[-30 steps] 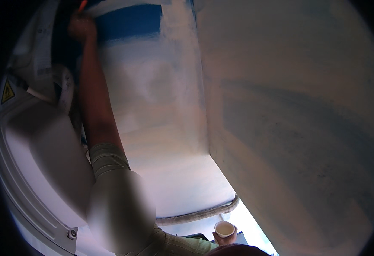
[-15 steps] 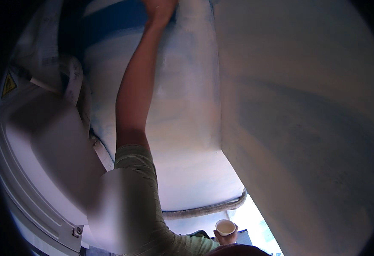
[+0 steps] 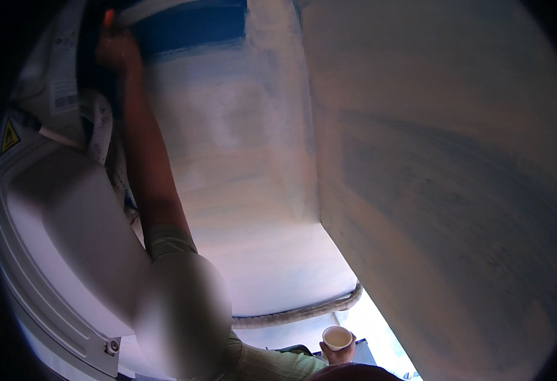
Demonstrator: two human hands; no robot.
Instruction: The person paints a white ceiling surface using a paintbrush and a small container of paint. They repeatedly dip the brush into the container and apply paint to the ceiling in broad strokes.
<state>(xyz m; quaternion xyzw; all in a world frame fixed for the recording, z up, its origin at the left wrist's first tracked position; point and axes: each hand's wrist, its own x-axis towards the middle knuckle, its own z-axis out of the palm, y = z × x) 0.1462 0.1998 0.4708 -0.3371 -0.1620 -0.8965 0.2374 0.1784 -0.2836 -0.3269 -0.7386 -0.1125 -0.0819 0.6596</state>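
Cup (image 3: 337, 347) grasped in right hand (image 3: 340, 357), orange tool (image 3: 108, 19) protruding above clenched left hand (image 3: 118, 49)

Blurred orange object (image 3: 108, 19), kind unclear

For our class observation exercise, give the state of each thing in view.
Orange object: held, blurred.
Raised hand: closed around it.
White cup: held, open-topped; contents unclear.
Lower hand: curled around it.
Wall: blue band near top, patchily pale below.
Hose: bent up at right end.
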